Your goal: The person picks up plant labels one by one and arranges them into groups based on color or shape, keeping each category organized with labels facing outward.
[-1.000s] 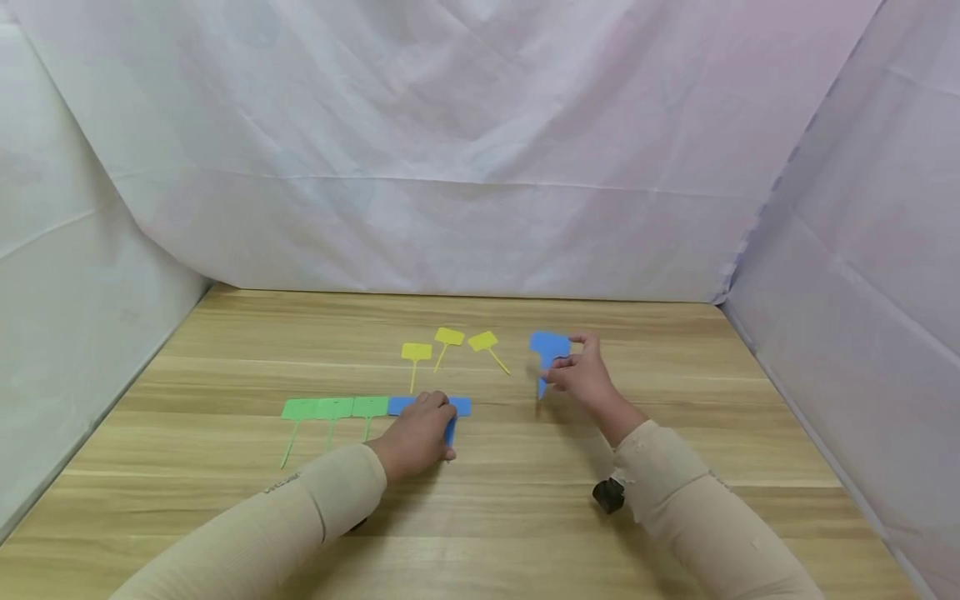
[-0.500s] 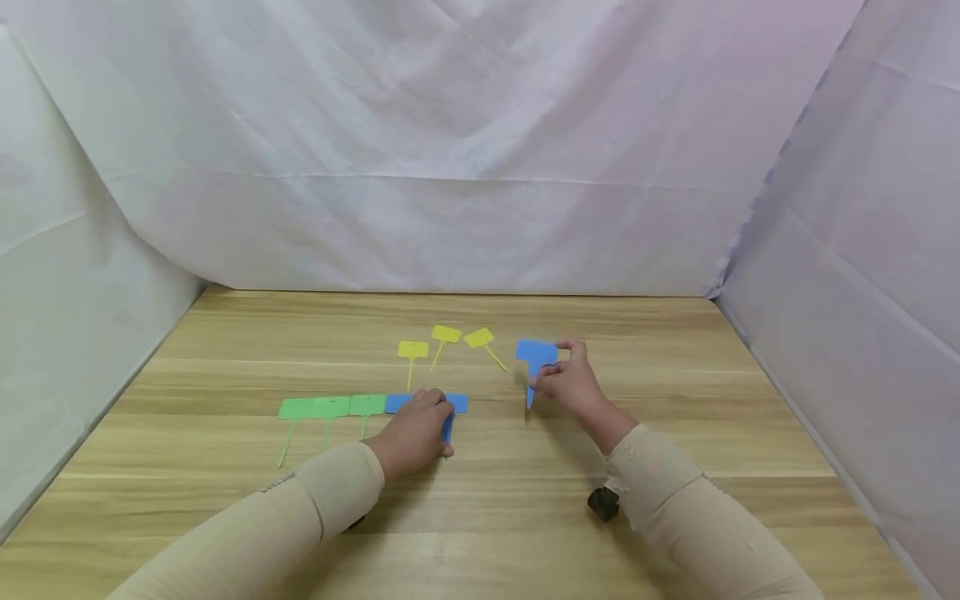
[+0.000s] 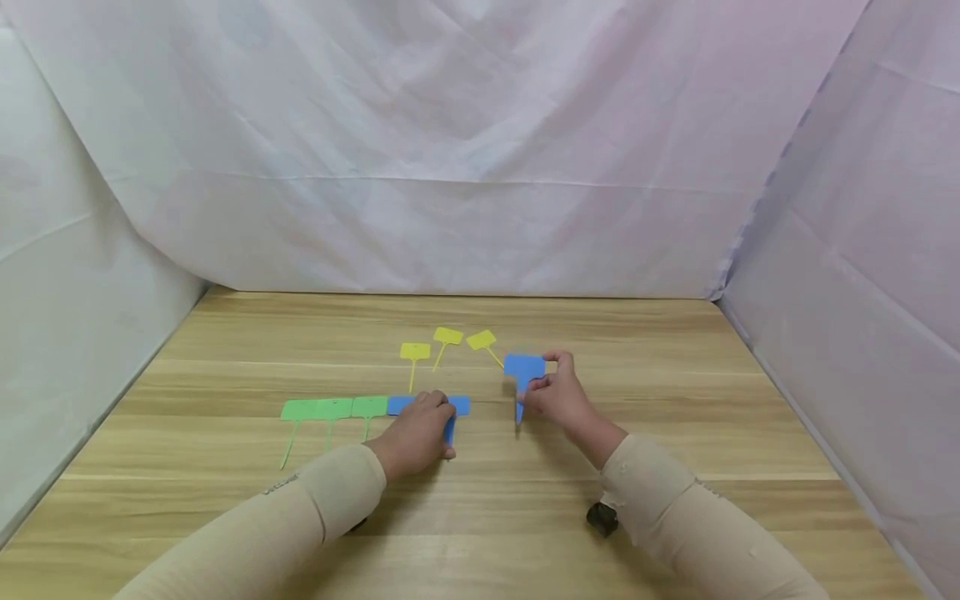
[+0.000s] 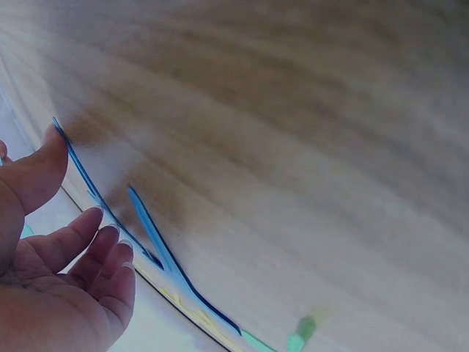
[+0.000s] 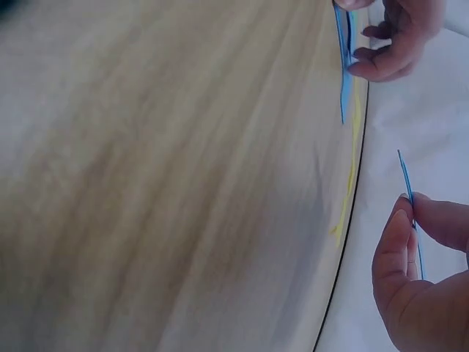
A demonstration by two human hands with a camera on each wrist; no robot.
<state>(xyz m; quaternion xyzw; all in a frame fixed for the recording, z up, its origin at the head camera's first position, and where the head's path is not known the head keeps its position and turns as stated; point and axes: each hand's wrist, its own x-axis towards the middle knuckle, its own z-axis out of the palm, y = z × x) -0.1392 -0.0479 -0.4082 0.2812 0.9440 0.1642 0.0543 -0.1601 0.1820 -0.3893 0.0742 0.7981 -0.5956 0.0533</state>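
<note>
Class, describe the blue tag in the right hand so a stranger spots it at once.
On the wooden table is a row of green tags and blue tags. Right of it, the right hand pinches one blue T-shaped tag. Only this blue one is apart from the row.

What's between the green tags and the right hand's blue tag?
The row's blue tags, left hand over them, then bare tabletop, as the head view shows.

- We see one blue T-shaped tag raised above the tabletop, stem pointing down.
- We see two more blue tags lying on the tabletop, heads in line, partly hidden.
</note>
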